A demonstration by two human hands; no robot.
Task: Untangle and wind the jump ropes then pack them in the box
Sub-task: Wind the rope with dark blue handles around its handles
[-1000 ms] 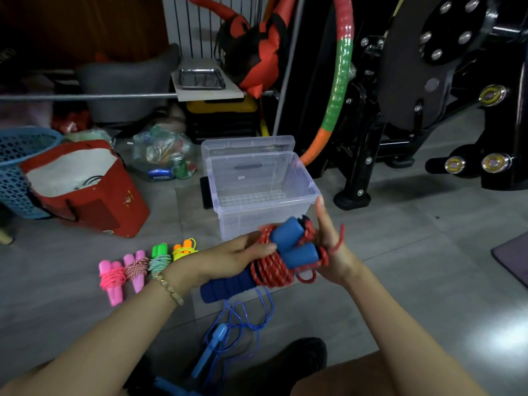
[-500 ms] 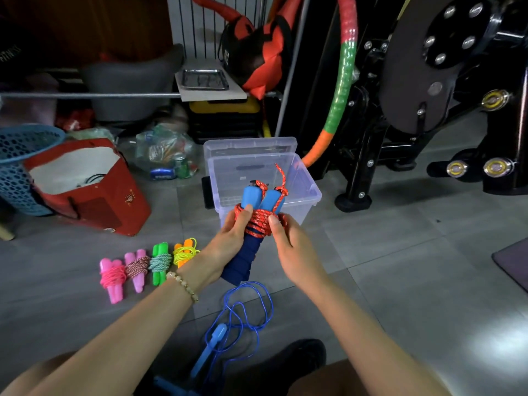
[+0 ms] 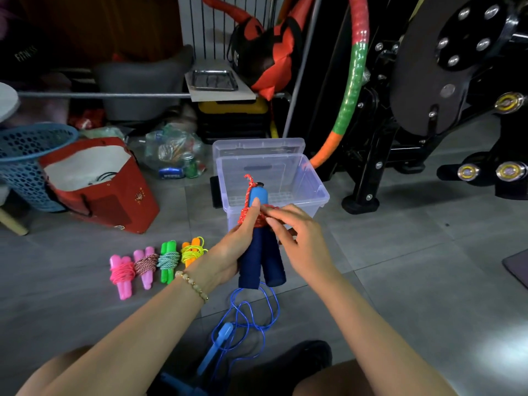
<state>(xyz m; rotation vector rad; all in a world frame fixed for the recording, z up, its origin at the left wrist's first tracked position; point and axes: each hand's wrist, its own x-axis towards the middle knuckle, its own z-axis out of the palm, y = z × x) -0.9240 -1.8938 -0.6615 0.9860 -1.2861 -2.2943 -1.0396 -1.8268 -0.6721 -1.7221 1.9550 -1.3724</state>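
My left hand grips a jump rope with two dark blue foam handles, held upright in front of the clear plastic box. A red cord is wound around the handles' upper part, and my right hand pinches that cord at the wrap. A loose end of the cord sticks up by the handle tops. Several wound ropes lie in a row on the floor to the left: pink, pink with striped cord, green, orange with yellow cord. A loose blue rope lies tangled below my hands.
A red bag and a blue mesh basket stand at the left. A plastic bag of bottles lies behind the box. Black gym equipment and a striped hoop fill the right back. A dark mat edges in at right.
The blue-handled rope has turned from lying sideways to standing upright before the box. My right hand has moved from cupping the bundle to pinching the red cord at the wrap.
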